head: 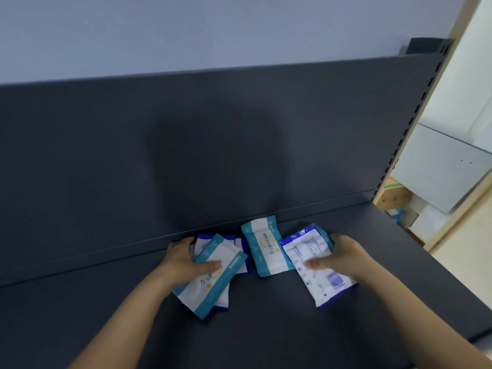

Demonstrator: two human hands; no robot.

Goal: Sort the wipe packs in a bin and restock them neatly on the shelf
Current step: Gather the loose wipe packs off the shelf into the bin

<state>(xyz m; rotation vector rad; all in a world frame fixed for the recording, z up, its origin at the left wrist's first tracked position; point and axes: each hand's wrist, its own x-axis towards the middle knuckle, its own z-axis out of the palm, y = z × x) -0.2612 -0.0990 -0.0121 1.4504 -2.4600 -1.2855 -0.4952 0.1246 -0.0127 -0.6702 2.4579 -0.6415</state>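
Your left hand (186, 262) grips teal packs (207, 288), right hand (346, 255) the three-o'clock blue pack (303, 249); soft, likely slippery: grip long edges.

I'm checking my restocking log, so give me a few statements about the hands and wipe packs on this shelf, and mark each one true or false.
1. The left hand grips a stack of packs with a teal-striped one on top. True.
2. The right hand is empty. False: it grips a blue-edged pack.
3. A lone teal-striped pack lies between the hands, held by neither. True.
4. The packs sit in a bin. False: they are on the dark shelf.
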